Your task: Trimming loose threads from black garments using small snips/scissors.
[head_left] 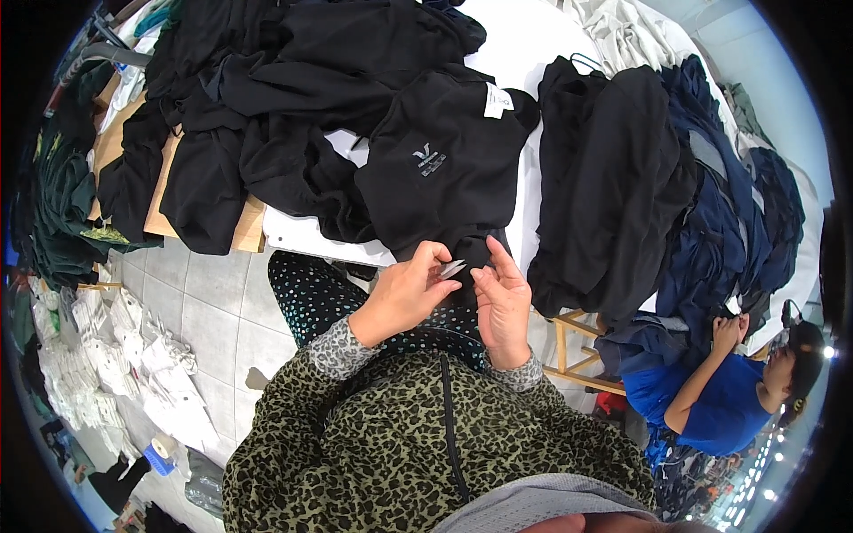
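Observation:
My left hand is closed, thumb and forefinger pinching small pale metal snips whose pointed end faces my right hand. My right hand is just across from them, palm turned inward, forefinger and thumb apart, and I see nothing held in it. Both hands hover at the table's near edge, in front of my lap. Beyond them a black garment lies spread out, with a small printed mark and a white tag at its far side. Its lower end hangs over the edge behind my fingers.
Piled black garments cover the white table to the left and back. More black garments and navy ones lie to the right. A co-worker in blue sits at the right. White packages cover floor at left.

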The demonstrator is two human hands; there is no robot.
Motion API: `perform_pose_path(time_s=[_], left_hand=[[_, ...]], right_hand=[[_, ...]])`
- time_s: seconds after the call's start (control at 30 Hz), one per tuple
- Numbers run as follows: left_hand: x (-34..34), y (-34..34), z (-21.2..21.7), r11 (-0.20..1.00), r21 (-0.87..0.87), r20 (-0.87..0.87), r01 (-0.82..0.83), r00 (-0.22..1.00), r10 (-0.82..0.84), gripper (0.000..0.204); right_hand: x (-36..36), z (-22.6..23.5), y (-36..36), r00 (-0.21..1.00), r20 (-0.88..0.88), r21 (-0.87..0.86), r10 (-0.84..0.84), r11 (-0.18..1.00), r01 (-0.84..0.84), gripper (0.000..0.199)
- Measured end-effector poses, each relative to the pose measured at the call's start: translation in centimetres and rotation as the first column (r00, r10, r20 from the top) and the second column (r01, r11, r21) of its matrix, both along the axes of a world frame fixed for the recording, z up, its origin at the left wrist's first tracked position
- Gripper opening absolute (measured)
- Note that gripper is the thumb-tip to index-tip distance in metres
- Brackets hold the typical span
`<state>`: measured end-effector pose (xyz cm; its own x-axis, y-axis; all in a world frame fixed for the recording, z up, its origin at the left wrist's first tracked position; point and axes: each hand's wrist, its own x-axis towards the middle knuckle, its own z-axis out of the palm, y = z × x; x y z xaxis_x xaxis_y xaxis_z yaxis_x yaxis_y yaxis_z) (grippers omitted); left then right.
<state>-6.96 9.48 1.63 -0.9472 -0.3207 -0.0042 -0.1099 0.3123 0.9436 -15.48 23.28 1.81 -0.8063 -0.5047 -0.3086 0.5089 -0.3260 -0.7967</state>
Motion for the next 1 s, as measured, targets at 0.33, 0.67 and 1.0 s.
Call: perform_pose_path(time_s=[0.33, 0.67, 1.0], left_hand=[[-0.4, 0.2, 0.3, 1.000, -0.006, 0.023, 0.013, 1.000, -0.013, 0.036], [-0.5, 0.0, -0.1, 0.964, 0.256, 0.002, -0.063, 0.998, 0.065, 0.041], [-3.2, -2.3, -0.3, 0.868, 0.482, -0.131, 0.120, 0.989, -0.063, 0.050]], right_hand=[[0.0, 0.1, -0.1, 1.000, -0.005, -0.015, -0.005, 1.000, 0.005, 0.050], [0.0, 0.1, 0.2, 1.000, -0.004, -0.029, -0.005, 1.000, 0.005, 0.051], [-0.5, 0.6, 0.2, 0.994, -0.085, -0.043, 0.065, 0.997, -0.069, 0.056]])
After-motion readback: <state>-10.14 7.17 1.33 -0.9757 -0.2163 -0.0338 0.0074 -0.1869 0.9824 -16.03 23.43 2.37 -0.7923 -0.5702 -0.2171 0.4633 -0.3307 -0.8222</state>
